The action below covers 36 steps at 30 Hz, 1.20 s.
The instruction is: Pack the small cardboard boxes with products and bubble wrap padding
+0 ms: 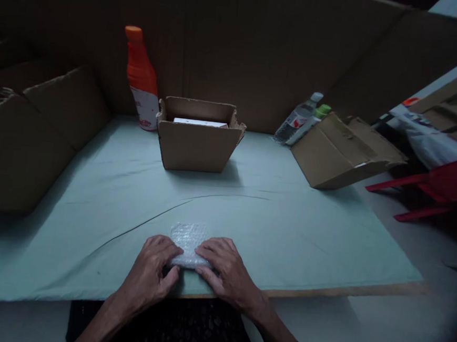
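Observation:
A small sheet of bubble wrap (pixel 190 235) lies near the table's front edge, its near end folded or rolled into a thicker strip. My left hand (pixel 153 264) grips the left end of that strip, thumb on the near side and fingers on top. At the right end, my right hand (pixel 224 268) holds it the same way. The far part of the wrap lies flat on the cloth. Whether anything is inside the rolled part, I cannot tell.
Behind the wrap stands an open cardboard box (pixel 196 147) with white items inside. An orange bottle (pixel 143 80) is beside it. At right are a clear bottle (pixel 298 118) and another cardboard box (pixel 333 153). A large carton (pixel 29 134) fills the left; a red chair (pixel 449 183) stands beyond the table.

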{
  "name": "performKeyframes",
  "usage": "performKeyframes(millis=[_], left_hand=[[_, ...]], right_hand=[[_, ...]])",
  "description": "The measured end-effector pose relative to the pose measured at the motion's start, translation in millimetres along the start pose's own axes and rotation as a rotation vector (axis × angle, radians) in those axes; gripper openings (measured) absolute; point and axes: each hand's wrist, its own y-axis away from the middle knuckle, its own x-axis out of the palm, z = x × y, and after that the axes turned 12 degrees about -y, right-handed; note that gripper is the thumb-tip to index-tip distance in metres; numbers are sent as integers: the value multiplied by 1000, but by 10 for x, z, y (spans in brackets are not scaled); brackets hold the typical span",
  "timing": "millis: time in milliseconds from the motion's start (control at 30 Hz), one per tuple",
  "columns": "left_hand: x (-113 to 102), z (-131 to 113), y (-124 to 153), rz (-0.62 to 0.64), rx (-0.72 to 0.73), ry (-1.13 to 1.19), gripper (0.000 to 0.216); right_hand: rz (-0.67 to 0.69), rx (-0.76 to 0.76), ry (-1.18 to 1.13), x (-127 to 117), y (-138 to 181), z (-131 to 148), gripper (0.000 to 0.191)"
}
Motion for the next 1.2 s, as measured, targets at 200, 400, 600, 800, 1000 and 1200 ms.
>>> performKeyframes(millis=[200,400,600,800,1000,1200], left_hand=[[7,-13,8,-105,-52,-19,33],[137,100,-58,-175,-90,-101,18],[233,138,-136,-184,-116,-237,20],[276,160,-174,-249,-142,-274,25],[280,170,-172,-215,-148,-244,26],[289,158,-167,-207,-193,-114,28]], right_hand=[[-46,64,-39,76,-133,-65,21],[-99,44,43,109,-132,-87,25],[-157,32,137,101,9,-123,35],[-134,97,190,158,-4,-124,39],[-39,10,187,189,8,-118,55],[-49,0,189,189,-48,-193,44]])
